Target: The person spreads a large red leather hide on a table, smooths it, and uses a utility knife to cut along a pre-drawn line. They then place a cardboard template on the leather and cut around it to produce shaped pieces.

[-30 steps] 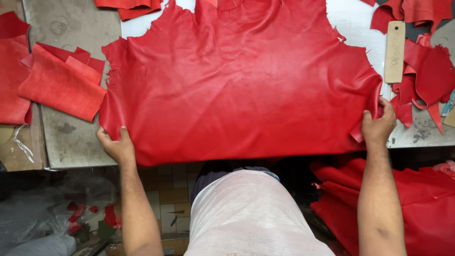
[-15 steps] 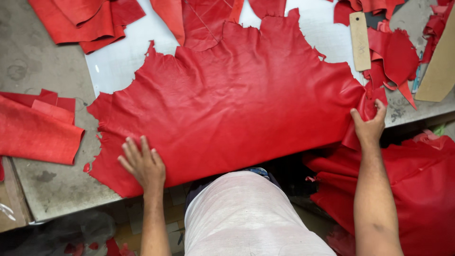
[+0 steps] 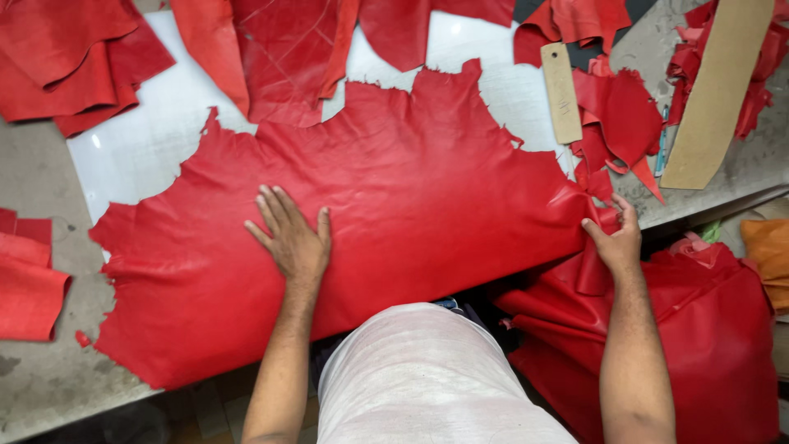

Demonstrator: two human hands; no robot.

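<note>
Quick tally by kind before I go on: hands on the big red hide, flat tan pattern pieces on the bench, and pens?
Hands on the big red hide: 2, left hand flat on it, right hand gripping its edge
Tan pattern pieces: 2, narrow strip, wide board
Pens: 1, blue pen
Total: 5

Bright, even overhead light; sharp focus.

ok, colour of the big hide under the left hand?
Red, a uniform shade; the hide shows best in the head view, left hand flat on it.
</note>
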